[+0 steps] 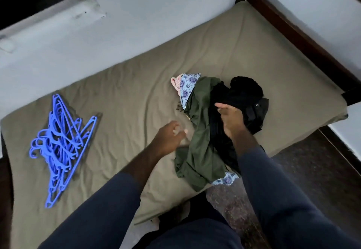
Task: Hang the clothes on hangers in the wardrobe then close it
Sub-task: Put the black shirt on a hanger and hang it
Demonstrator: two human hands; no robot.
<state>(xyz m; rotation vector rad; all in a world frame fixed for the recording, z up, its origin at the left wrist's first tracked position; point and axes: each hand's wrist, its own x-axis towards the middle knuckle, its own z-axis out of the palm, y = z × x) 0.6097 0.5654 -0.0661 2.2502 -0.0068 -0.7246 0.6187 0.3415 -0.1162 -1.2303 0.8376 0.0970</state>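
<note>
Big bed [136, 84] with a wrinkly tan sheet, pale wall [156, 14] at 12 o'clock, dark floor [312, 160] at 4 o'clock. At 3 o'clock a pile of clothes [203, 141], at 9 o'clock blue hangers [60, 141]. Tight grip of the right hand [231, 118] on black cloth [244, 90] in the pile. Blurry left hand [170, 137] loose, holding nothing, just beside the pile.

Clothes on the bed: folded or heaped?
Heaped: the clothes lie crumpled and overlapping on the mattress; the right hand grips the black garment.
</note>
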